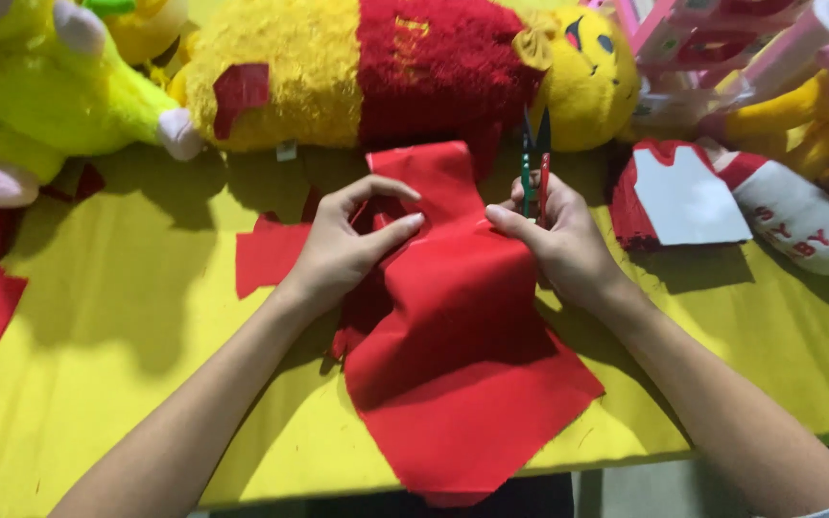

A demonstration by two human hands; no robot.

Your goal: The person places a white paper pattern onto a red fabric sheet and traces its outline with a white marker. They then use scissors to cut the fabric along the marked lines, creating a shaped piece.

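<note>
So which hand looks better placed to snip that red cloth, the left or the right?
Probably the right hand: it already holds the small snips, blades up, beside the red fabric. The left hand only pinches the fabric and holds no tool, so it seems suited to steadying.

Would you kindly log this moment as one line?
left hand: pinching red fabric | right hand: fabric, small snips | surface: yellow table

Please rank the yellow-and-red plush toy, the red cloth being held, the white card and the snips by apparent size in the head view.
1. Plush toy, though it lies farther away
2. Red cloth
3. White card
4. Snips, partly hidden in the right hand
</note>
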